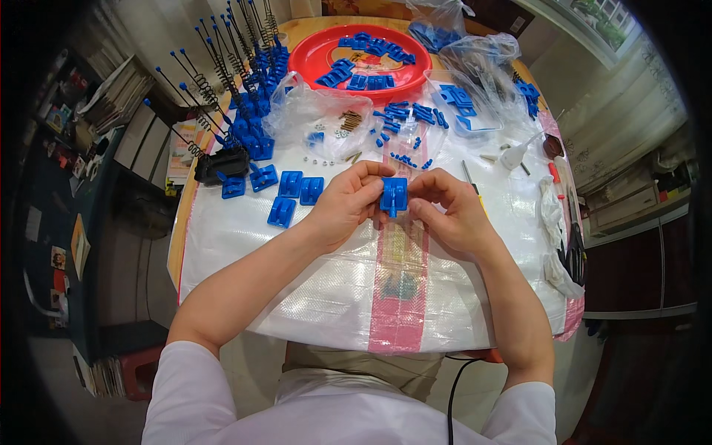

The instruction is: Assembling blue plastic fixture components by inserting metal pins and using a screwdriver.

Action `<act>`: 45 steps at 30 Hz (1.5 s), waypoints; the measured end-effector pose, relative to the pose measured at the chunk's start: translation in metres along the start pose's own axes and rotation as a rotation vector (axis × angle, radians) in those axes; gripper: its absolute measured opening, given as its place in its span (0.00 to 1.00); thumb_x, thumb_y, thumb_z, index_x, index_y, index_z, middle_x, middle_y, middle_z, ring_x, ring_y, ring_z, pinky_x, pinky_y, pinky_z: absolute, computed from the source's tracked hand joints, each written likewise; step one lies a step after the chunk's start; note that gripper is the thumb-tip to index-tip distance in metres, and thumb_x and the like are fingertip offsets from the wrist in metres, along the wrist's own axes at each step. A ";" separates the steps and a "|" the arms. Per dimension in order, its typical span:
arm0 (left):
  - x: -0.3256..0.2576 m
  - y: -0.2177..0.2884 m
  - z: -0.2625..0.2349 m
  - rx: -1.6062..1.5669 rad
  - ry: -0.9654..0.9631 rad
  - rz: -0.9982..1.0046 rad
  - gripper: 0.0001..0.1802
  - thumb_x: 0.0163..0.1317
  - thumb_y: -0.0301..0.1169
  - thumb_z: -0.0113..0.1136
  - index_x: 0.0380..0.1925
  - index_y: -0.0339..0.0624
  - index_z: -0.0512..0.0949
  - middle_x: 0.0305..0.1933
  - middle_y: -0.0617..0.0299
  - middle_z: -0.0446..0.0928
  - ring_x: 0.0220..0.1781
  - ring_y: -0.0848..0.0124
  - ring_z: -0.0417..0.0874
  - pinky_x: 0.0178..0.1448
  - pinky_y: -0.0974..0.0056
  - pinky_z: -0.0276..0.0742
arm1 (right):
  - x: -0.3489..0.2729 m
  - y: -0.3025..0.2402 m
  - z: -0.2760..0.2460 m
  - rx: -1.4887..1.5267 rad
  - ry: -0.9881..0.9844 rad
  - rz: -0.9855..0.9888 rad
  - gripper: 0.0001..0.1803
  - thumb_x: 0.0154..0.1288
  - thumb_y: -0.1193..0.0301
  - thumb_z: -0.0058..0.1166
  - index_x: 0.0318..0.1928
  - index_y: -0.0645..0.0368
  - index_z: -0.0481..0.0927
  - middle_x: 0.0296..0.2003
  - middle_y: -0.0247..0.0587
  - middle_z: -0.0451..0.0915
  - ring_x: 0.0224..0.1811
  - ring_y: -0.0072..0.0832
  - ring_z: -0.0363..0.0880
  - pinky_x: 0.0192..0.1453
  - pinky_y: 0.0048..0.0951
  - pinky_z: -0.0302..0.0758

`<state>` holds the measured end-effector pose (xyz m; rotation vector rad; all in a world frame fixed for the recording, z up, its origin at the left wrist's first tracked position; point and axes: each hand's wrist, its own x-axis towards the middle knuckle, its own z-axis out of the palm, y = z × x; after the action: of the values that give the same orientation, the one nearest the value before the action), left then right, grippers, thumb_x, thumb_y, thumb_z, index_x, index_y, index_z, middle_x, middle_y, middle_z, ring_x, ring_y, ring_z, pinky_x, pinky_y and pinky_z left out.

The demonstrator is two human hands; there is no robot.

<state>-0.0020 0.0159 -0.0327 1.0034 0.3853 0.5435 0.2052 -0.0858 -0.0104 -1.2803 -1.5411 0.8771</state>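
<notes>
Above the middle of the covered table, a small blue plastic bracket [394,194] with a square plate and a short pin at its lower edge is held upright. My left hand [343,208] pinches it from the left, its fingertips partly behind the plate. At the opposite edge, the curled thumb and fingers of my right hand [454,213] close on the bracket. To the left of my left hand lie several similar blue brackets [281,211]. Beyond my hands are small blue pins [406,160], loose nuts [320,162] and brass-coloured screws [350,121].
A red round tray [298,62] holding blue parts stands at the back. Blue pieces with black springs and rods [252,104] crowd the far left. Clear plastic bags [486,52] and a transparent container [486,132] lie far right. Scissors [575,256] and a white bottle [512,157] are at right.
</notes>
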 end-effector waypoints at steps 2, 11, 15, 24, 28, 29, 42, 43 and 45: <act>0.000 0.000 0.001 0.034 -0.018 -0.008 0.15 0.80 0.32 0.51 0.61 0.39 0.69 0.48 0.60 0.80 0.43 0.75 0.83 0.44 0.67 0.81 | -0.001 0.003 0.004 0.133 0.006 0.051 0.16 0.70 0.77 0.61 0.57 0.64 0.79 0.41 0.41 0.85 0.40 0.25 0.85 0.48 0.28 0.82; -0.001 0.000 -0.005 0.076 -0.072 -0.040 0.16 0.79 0.33 0.53 0.60 0.38 0.69 0.48 0.58 0.82 0.42 0.72 0.86 0.38 0.66 0.84 | 0.000 -0.004 0.008 0.439 -0.052 0.225 0.14 0.73 0.81 0.57 0.56 0.65 0.79 0.39 0.35 0.83 0.35 0.19 0.80 0.42 0.24 0.80; 0.001 -0.005 -0.003 0.074 -0.022 -0.019 0.15 0.78 0.31 0.55 0.59 0.36 0.70 0.49 0.56 0.82 0.44 0.70 0.87 0.40 0.64 0.87 | 0.000 -0.002 0.005 0.517 -0.061 0.241 0.12 0.73 0.81 0.57 0.55 0.65 0.81 0.40 0.35 0.84 0.36 0.19 0.80 0.41 0.24 0.79; -0.003 0.006 0.011 0.128 0.148 0.054 0.15 0.73 0.26 0.61 0.55 0.34 0.71 0.49 0.53 0.80 0.44 0.69 0.88 0.43 0.65 0.89 | 0.004 -0.005 0.001 0.466 -0.107 0.241 0.13 0.74 0.79 0.56 0.57 0.63 0.82 0.41 0.37 0.86 0.38 0.20 0.84 0.43 0.24 0.82; -0.004 0.024 0.015 0.221 0.184 -0.065 0.14 0.72 0.25 0.61 0.52 0.31 0.72 0.43 0.50 0.82 0.38 0.69 0.88 0.41 0.65 0.88 | 0.001 0.006 -0.001 0.542 -0.081 0.247 0.12 0.75 0.79 0.56 0.55 0.64 0.83 0.39 0.39 0.87 0.35 0.21 0.85 0.41 0.24 0.84; -0.003 0.024 0.016 0.200 0.196 -0.058 0.13 0.72 0.25 0.61 0.52 0.31 0.72 0.43 0.50 0.83 0.37 0.69 0.88 0.40 0.66 0.88 | 0.001 0.003 0.000 0.555 -0.067 0.245 0.12 0.75 0.79 0.55 0.55 0.65 0.83 0.39 0.40 0.87 0.35 0.21 0.85 0.41 0.24 0.84; -0.018 0.093 -0.004 1.356 0.391 0.335 0.12 0.67 0.25 0.60 0.49 0.34 0.83 0.39 0.56 0.84 0.36 0.70 0.84 0.42 0.65 0.80 | 0.005 0.007 -0.006 0.508 0.028 0.243 0.12 0.75 0.79 0.54 0.54 0.69 0.82 0.40 0.45 0.87 0.36 0.26 0.87 0.44 0.28 0.85; -0.020 0.098 -0.007 1.466 0.422 0.342 0.11 0.66 0.25 0.60 0.46 0.34 0.84 0.38 0.55 0.84 0.36 0.69 0.84 0.43 0.64 0.79 | 0.005 0.005 -0.005 0.520 0.034 0.244 0.12 0.75 0.79 0.54 0.54 0.69 0.82 0.40 0.45 0.87 0.36 0.26 0.87 0.44 0.28 0.85; -0.015 0.092 -0.021 1.619 0.409 0.297 0.10 0.63 0.27 0.63 0.41 0.36 0.86 0.38 0.52 0.84 0.38 0.61 0.86 0.46 0.58 0.80 | 0.005 -0.002 -0.004 0.543 0.047 0.247 0.12 0.74 0.79 0.55 0.54 0.69 0.82 0.41 0.46 0.87 0.36 0.26 0.87 0.44 0.29 0.85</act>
<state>-0.0486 0.0608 0.0378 2.5401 1.1262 0.6735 0.2084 -0.0815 -0.0061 -1.0855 -1.0162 1.3059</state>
